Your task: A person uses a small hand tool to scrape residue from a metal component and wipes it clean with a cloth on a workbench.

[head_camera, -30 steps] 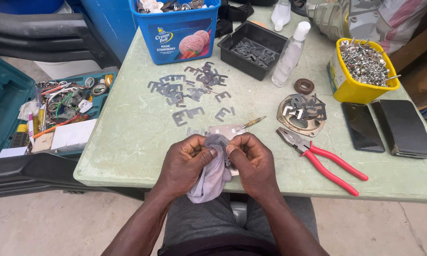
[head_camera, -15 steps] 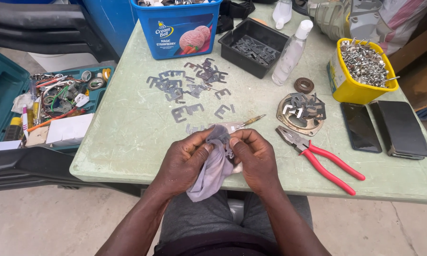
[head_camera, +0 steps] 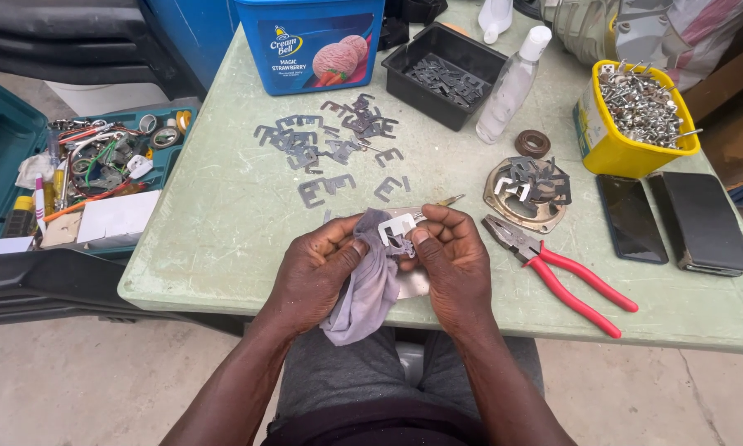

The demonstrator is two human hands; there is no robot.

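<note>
Now | left hand point(head_camera: 318, 268) grips grey cloth point(head_camera: 370, 285) | right hand point(head_camera: 450, 256) pinches E-shaped metal plate point(head_camera: 399, 228) between both hands

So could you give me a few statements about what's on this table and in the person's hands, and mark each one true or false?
1. Both hands hold a grey cloth against a small flat metal piece. True; the left hand and right hand meet over it.
2. The red-handled pliers are in the right hand. False; they lie on the table, to the right of that hand.
3. The yellow tub holds metal screws or similar bits. True.
4. The black tray is empty. False; it holds flat metal pieces.
5. Two dark phones lie side by side near the right edge. True.
</note>
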